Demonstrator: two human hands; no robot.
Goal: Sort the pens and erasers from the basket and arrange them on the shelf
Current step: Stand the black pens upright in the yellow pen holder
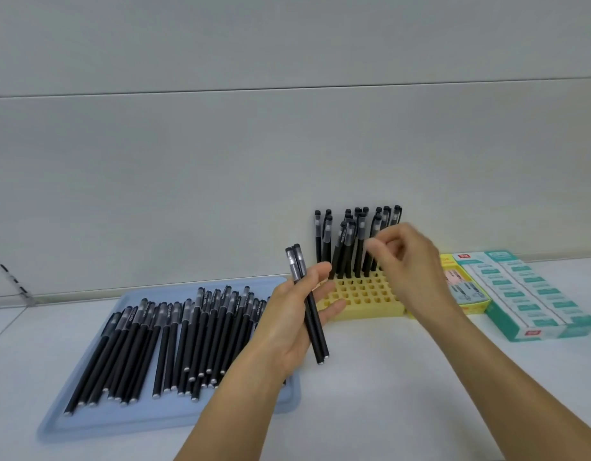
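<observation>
The left hand [297,324], nearest the camera, has its grip curled round two black pens [309,306]; their long axis runs near-upright, caps up and far, tips down and near. The right hand [410,264] hovers blurred over the yellow pen holder [364,299], fingers loosely bent, seemingly holding nothing. The slotting step appears underway: next, one held pen needs lowering tip-down into a free hole. More pens lie on the blue tray [87,424], left on the tabletop.
</observation>
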